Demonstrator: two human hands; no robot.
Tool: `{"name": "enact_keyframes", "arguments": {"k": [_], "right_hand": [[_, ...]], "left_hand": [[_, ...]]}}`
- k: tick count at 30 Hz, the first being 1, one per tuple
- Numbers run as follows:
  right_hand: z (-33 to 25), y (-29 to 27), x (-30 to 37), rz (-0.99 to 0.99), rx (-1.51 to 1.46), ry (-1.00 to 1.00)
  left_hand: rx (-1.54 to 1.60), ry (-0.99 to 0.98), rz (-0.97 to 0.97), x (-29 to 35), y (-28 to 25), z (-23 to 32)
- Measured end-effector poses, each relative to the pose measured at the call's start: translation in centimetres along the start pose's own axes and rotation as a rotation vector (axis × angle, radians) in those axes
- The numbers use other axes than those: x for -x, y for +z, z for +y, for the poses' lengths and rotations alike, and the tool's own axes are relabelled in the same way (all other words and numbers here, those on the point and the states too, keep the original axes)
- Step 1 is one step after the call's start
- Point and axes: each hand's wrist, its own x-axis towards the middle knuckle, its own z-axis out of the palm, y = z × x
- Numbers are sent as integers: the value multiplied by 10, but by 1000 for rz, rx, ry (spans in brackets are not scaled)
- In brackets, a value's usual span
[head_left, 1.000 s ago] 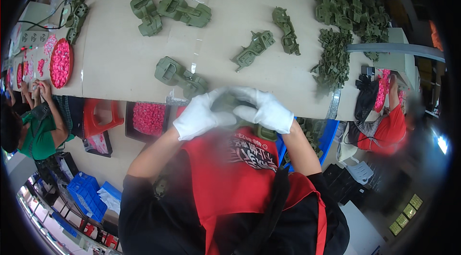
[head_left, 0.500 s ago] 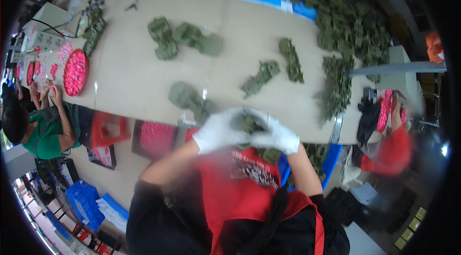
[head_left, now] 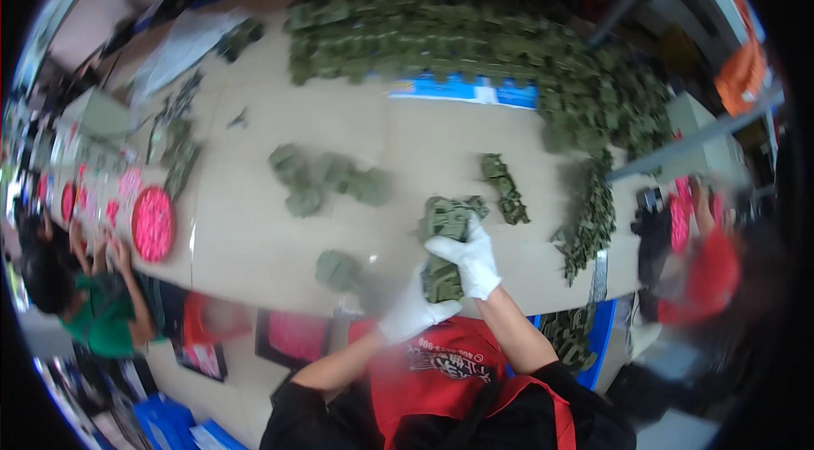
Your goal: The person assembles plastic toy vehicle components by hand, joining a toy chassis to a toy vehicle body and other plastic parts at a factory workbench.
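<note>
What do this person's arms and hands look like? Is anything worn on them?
The left hand and right hand both wear white gloves that end around the wrists. The forearms are bare up to loose black sleeves. No cables or markings show on the gloves, and their fabric is too blurred to tell.

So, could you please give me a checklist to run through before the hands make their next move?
1. Hands covered: ok, left hand and right hand are gloved in white.
2. Green part held: ok, both hands are on it.
3. Its fine details: cannot tell, blurred and partly covered.
4. Table free of loose parts: not ok, a blurred green piece lies left.
5. Slim green piece apart from right hand: ok.
</note>
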Motion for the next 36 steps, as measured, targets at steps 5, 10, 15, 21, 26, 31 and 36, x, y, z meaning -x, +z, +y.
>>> {"name": "enact_keyframes", "arguments": {"k": [5, 10, 15, 21, 26, 31, 36], "right_hand": [[12, -33, -45, 169, -178, -12], [-9, -76, -46, 172, 116, -31], [50, -153, -22, 768, 1087, -215], [102, -205, -17, 1208, 1200, -101], [113, -203, -27, 1034, 1462, -41], [118, -212, -24, 1052, 1487, -47], [105, -195, -34, 1005, 1432, -73]], "left_hand": [[163, -286, 94, -44, -18, 48], [348, -120, 117, -135, -73, 28], [113, -49, 110, -253, -108, 78], [218, -227, -86, -342, -100, 62], [342, -482, -25, -422, -70, 38], [608, -594, -18, -460, -16, 5], [1470, -686, -338, -477, 4, -69]]}}
